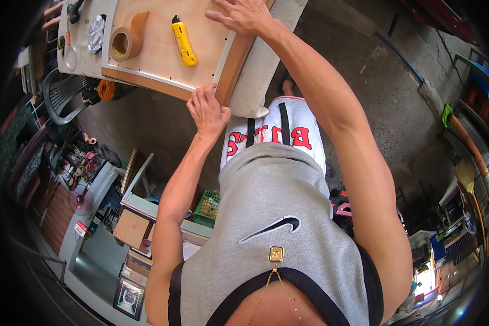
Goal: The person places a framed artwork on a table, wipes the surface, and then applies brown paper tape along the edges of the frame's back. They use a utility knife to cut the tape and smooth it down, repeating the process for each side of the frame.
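A wooden frame [235,76] with a light brown backing panel [163,32] and a white inner edge lies on a pale table [254,89]. My left hand [208,111] is closed at the frame's near corner, its fingers bent against the edge. Further up, my right hand [242,16] rests over the right side with its fingers spread, partly cut off by the picture's top. On the panel lie a yellow utility knife [183,44] and a roll of brown tape [126,43] with a loose end standing up.
Left of the frame, crumpled foil [96,33] lies on the table. A metal-armed chair [62,98] stands close by, with an orange coil [106,89] beside it. A cardboard box [132,228] and a green basket [207,205] are behind my left arm. A broom [467,176] is at far right.
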A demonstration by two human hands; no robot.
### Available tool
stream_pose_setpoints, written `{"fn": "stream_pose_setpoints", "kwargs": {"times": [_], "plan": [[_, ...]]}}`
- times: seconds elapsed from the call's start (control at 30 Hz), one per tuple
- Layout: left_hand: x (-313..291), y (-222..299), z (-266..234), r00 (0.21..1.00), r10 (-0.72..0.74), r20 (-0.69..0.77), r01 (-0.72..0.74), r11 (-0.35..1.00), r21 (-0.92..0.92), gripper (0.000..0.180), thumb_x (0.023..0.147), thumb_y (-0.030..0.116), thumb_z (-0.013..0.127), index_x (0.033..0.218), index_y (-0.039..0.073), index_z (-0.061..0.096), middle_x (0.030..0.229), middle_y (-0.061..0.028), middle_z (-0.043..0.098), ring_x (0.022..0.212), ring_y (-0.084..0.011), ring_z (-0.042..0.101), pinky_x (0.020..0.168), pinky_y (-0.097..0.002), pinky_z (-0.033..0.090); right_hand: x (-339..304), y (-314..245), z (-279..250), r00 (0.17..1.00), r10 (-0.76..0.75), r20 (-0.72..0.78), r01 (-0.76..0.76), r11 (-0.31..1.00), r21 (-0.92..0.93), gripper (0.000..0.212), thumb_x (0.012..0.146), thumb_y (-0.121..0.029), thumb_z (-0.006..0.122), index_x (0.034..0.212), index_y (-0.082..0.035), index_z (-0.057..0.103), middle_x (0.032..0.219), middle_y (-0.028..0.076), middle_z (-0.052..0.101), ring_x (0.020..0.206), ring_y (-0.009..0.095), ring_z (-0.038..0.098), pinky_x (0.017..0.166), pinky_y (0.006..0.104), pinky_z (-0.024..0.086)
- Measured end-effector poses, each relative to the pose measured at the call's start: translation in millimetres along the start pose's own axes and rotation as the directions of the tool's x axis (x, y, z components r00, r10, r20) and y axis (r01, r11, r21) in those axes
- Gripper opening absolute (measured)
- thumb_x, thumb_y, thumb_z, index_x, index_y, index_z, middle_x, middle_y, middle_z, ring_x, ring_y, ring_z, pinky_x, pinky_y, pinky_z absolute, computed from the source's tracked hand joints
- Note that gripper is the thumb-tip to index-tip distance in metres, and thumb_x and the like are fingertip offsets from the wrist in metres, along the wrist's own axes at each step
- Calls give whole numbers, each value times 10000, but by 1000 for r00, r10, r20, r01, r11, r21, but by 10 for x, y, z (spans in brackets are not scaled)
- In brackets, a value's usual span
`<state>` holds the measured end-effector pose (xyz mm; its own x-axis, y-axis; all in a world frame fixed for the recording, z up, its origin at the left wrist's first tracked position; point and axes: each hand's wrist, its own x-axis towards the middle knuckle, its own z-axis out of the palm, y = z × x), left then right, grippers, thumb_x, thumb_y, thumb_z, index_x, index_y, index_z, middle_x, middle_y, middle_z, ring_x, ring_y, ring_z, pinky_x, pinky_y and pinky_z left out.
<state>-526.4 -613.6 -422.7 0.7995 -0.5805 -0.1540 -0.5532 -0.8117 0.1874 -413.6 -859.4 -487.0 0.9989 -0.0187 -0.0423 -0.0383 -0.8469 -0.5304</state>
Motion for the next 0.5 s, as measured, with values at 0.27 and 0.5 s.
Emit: {"fn": "stream_pose_setpoints", "kwargs": {"times": [0.27,0.5], "plan": [[-5,-64,-52,991,114,71,-119,990,70,687,539,107,648,1202,78,469,1021,-128,475,1029,-297,463,859,-423,349,17,-3,-8,1000,-9,18,9,1000,-2,704,965,-599,258,1458,-110,373,1583,146,147,1470,317,65,1185,498,20],[38,-138,-54,989,143,-36,-145,988,-57,635,548,153,653,1154,58,488,952,-128,500,923,-304,500,819,-421,370,-14,-25,-71,999,3,36,-4,999,33,711,961,-605,259,1462,-111,369,1586,144,135,1472,314,46,1184,501,2]]}}
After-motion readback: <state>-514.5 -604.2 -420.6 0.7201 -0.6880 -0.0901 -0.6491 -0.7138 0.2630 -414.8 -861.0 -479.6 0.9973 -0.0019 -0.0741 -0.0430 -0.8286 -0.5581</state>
